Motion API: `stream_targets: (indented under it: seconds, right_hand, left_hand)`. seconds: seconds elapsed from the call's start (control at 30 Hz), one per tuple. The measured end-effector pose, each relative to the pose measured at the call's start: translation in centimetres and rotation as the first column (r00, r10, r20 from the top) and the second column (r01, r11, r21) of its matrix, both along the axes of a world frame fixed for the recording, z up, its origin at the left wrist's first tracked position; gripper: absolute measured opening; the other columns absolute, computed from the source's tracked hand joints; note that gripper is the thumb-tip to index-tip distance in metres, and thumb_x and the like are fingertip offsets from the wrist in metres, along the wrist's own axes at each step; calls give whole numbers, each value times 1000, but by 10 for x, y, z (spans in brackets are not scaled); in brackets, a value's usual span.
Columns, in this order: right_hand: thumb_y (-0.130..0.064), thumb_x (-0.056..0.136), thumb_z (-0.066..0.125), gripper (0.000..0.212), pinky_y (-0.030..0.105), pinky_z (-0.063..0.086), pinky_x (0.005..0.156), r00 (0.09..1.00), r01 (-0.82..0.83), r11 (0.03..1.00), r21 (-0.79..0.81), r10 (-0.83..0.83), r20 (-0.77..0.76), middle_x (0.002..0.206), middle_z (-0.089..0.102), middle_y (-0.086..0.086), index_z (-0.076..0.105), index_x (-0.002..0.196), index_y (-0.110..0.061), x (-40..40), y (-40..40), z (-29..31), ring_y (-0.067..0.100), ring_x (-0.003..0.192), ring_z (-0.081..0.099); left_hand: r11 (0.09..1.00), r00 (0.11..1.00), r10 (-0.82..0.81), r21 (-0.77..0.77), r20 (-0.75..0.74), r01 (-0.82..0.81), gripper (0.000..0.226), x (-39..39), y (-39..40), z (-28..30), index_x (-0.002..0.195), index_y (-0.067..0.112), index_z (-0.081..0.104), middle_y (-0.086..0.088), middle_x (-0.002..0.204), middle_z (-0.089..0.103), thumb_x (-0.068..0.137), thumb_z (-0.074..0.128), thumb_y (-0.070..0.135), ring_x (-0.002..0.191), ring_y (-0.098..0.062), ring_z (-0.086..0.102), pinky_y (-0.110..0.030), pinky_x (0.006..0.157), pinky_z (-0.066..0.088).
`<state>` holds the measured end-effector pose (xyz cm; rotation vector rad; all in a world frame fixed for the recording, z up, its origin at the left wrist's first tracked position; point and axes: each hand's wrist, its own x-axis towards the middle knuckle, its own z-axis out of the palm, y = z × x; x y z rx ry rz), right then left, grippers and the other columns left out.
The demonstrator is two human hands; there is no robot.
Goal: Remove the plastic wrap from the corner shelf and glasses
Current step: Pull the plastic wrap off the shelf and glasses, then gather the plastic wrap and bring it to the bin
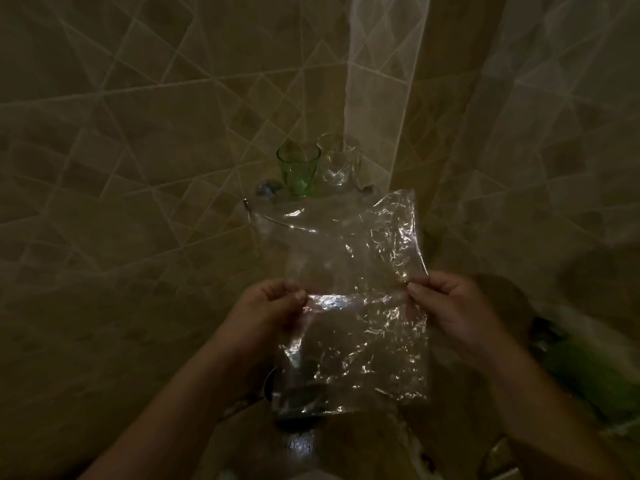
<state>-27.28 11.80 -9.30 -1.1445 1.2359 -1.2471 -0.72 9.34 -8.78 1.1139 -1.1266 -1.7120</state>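
Observation:
A crinkled sheet of clear plastic wrap (360, 306) hangs in front of me, held between both hands. My left hand (266, 306) pinches its left edge and my right hand (450, 303) pinches its right edge, at about the same height. Behind the sheet, in the tiled corner, a glass corner shelf (273, 211) carries a green glass (299, 169) and a clear glass (337, 161) side by side, both upright and uncovered. The wrap's upper edge overlaps the shelf's front rim in view.
Beige tiled walls (138, 168) meet at the corner behind the shelf. A dark round object (298, 407) shows below through the wrap. Something green (595, 372) lies at the lower right. The light is dim.

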Motion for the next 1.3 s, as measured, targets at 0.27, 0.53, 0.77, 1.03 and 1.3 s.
stream_targets:
  seconds: [0.27, 0.53, 0.77, 1.03, 1.3]
  right_hand:
    - [-18, 74, 67, 17, 24, 48, 52, 992, -114, 993, 18, 113, 58, 64, 70, 0, 74, 89, -16, -13, 3, -11, 12, 55, 61]
    - [-5, 67, 50, 30, 18, 53, 53, 967, -114, 993, 28, 105, 232, 63, 75, -3, 78, 66, -17, -17, 7, -7, 7, 58, 68]
    - [-13, 73, 72, 8, 25, 48, 58, 974, -149, 987, 58, 156, -162, 67, 71, -3, 74, 73, -21, -8, 2, -7, 14, 65, 60]
    - [-4, 68, 79, 42, 26, 51, 63, 928, -141, 988, 59, 152, -341, 81, 65, -8, 62, 80, -41, 15, -8, -27, 6, 69, 62]
    - [-5, 75, 62, 41, 26, 47, 66, 665, -23, 984, -176, -116, -738, 90, 62, -4, 61, 103, -34, 43, -23, -58, 15, 77, 60]
  left_hand:
    - [994, 997, -79, -72, -23, 77, 16, 12, -8, -5, 86, 10, 73, -5, 63, 66, 80, 58, 10, 52, -14, 61, -24, 46, 50]
    - [976, 976, -191, -127, -106, 177, 13, 20, -16, -17, 73, 10, 72, 0, 62, 70, 77, 61, 5, 51, -10, 62, -19, 47, 49]
    - [988, 983, -152, -29, -98, 150, 46, 39, -22, -20, 61, 9, 71, -8, 61, 70, 73, 53, 50, 58, -21, 66, -26, 58, 50]
    - [976, 947, -189, -57, 261, 210, 30, 41, -14, -43, 81, 15, 56, 6, 68, 63, 78, 68, -12, 62, -8, 57, -21, 55, 49]
    - [897, 813, 430, -285, 392, -338, 9, 35, -1, -39, 95, 17, 58, -1, 92, 62, 90, 61, 10, 81, -13, 58, -25, 66, 47]
